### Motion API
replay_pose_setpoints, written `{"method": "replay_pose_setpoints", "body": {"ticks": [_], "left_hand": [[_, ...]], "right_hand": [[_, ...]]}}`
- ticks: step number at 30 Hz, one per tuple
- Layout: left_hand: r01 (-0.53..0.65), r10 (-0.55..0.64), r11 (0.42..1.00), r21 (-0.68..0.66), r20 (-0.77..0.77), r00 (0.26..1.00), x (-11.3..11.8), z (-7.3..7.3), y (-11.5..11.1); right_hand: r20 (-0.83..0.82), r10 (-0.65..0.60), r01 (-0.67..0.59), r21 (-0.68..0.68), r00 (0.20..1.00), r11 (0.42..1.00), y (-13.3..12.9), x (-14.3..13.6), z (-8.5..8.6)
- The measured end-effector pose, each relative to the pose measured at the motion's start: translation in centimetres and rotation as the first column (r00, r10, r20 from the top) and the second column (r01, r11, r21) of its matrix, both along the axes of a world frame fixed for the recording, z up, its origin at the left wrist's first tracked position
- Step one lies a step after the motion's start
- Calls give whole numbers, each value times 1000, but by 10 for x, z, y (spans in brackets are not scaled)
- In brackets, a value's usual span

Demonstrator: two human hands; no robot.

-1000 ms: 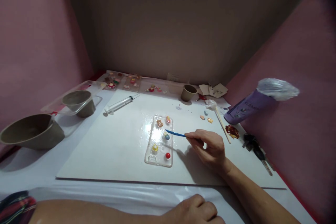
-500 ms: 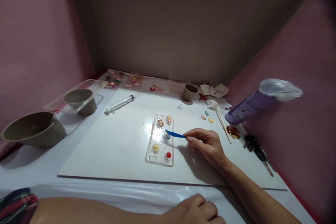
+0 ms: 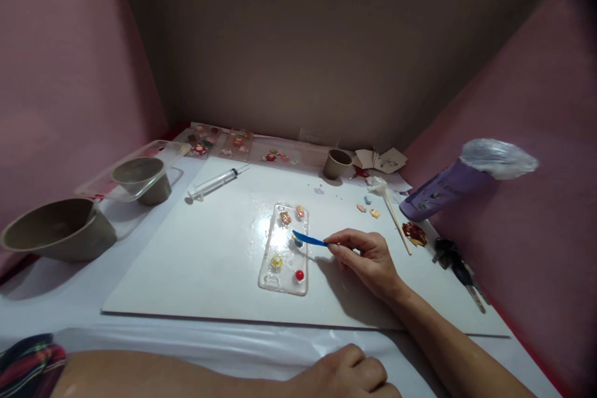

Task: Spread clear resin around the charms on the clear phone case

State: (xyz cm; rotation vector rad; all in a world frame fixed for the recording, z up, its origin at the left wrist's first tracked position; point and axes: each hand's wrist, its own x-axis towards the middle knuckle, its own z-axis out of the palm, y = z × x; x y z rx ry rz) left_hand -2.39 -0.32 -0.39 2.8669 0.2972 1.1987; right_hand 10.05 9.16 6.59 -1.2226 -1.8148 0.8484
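My right hand [image 3: 361, 258] pinches a blue plastic modelling knife [image 3: 310, 239] between thumb and fingers. The knife's tip is over a small blue-grey charm [image 3: 298, 241] on a clear phone case [image 3: 285, 277]; whether they touch I cannot tell. Around it on the case sit a brown bear-like charm [image 3: 285, 218], a pink one [image 3: 300, 211], a yellow one [image 3: 277, 261] and a red ball [image 3: 299, 275]. The case lies flat on a white board [image 3: 186, 273]. My left hand [image 3: 347, 373] rests curled at the near edge, partly cut off by the frame.
A syringe [image 3: 214, 184] lies behind the case, left. Grey-brown cups [image 3: 60, 233] stand on the left, a smaller cup [image 3: 337, 165] at the back. On the right are a wooden stick [image 3: 398, 222], small charms [image 3: 374, 214], a dark-handled tool [image 3: 459, 269] and a purple container [image 3: 443, 189].
My right hand and the modelling knife have shifted very slightly left, with the tip still over the blue-grey charm. My left hand and the phone case look unmoved.
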Motion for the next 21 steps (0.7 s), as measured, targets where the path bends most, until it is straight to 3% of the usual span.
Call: {"method": "replay_pose_setpoints", "body": {"ticks": [15,21], "left_hand": [[20,-22,1000,-20,-118,993,0,-2,0],[26,-27,999,-22,-80,996,0,-2,1]], "right_hand": [[86,3,-1,-16,996,1000,0,0,2],[13,-5,5,-48,1000,999,1,0,-1]]}}
